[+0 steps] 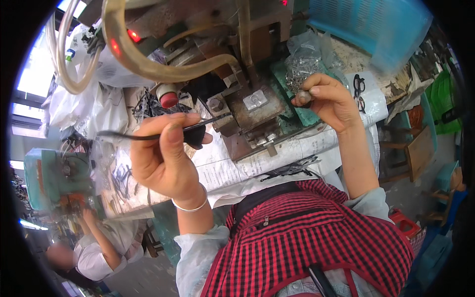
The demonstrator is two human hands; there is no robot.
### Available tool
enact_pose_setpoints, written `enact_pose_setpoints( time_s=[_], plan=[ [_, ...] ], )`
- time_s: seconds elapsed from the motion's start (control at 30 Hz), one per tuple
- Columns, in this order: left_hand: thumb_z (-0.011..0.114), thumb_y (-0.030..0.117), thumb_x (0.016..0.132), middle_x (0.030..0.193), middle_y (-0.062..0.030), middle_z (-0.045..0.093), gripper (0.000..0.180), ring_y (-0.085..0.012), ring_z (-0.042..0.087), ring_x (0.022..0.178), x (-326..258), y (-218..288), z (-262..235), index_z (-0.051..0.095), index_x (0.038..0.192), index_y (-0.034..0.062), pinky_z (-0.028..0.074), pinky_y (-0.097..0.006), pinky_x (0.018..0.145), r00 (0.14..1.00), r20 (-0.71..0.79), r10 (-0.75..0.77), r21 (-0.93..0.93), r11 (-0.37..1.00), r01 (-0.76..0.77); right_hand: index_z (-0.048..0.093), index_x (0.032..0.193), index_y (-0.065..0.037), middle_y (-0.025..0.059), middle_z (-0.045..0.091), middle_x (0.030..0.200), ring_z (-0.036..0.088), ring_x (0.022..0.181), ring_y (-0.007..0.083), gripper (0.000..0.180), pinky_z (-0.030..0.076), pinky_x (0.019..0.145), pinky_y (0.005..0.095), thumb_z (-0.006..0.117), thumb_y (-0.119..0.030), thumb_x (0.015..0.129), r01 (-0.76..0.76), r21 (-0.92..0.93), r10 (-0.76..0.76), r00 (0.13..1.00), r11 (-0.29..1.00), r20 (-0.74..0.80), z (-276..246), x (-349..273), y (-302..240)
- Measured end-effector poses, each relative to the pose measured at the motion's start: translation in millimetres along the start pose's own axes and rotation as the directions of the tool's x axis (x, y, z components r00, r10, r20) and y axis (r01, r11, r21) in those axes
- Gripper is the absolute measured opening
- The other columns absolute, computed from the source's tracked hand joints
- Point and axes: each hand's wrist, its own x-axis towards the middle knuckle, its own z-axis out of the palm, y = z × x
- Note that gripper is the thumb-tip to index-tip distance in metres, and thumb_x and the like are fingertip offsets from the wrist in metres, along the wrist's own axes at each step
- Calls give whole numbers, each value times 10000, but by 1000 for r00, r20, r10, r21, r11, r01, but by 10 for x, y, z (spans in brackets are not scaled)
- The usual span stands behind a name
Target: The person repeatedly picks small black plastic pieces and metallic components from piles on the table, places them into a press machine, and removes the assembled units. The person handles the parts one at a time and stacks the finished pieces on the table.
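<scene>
Nearest is the red-and-black checked apron (297,227) the person wears; past it, loose black strips (292,169) lie on printed paper (217,171) spread over the counter (350,48). The left hand (166,156), a pale bangle (190,209) at its wrist, has its grip closed around a thin black strip (131,136), whose right end lies at the left edge of the machine's metal block (257,110). The right hand (330,99) is raised near a clear bag (303,57) of small metal pieces, its grip narrow, thumb against fingers; whether it pinches a tiny part, I cannot tell. Farther off are a red button (168,100), a thick hose (148,72) and a blue basket (366,22).
</scene>
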Motion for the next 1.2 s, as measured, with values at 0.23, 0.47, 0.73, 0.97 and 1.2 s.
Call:
enact_pose_setpoints(
  time_s=[0.23,0.47,0.73,0.97,1.2],
  plan=[
    [653,77,1018,861,-178,728,142,-174,691,661,-179,-137,-62,627,1004,-62,551,-245,525,975,-82,-204,-123,973,194,668,1117,-6,112,742,983,727,945,240,198,547,920,342,689,-31,922,188,-392,-220,975,901,-38,324,126,70],
    [608,108,1045,848,-190,726,171,-182,677,595,-18,-57,-26,625,1011,-59,550,-245,506,992,-106,-68,-44,997,63,529,1395,-13,130,773,1060,733,1034,218,471,542,905,325,651,-34,941,287,-713,-447,893,640,-42,898,276,545],
    [656,117,1026,879,-195,734,188,-194,678,606,259,-201,23,629,1027,-69,595,-284,527,993,-104,49,-9,999,-50,367,1515,53,95,735,1133,638,1074,105,603,465,991,267,628,29,972,218,-612,-313,948,760,-52,879,205,472],
    [645,34,1012,894,-164,730,101,-190,717,744,266,-95,18,644,1000,-67,627,-315,578,991,-130,-26,-64,998,18,407,1511,21,94,776,1005,688,984,116,681,498,951,280,724,-30,911,173,-753,-373,922,635,-103,941,160,467],
    [644,-14,999,941,-163,742,78,-175,721,801,224,-83,49,645,1025,-87,607,-269,660,998,-47,-37,-108,994,32,324,1536,73,118,755,1076,678,984,137,731,494,951,261,679,17,900,112,-483,-228,955,869,-190,950,204,351]
  ],
)
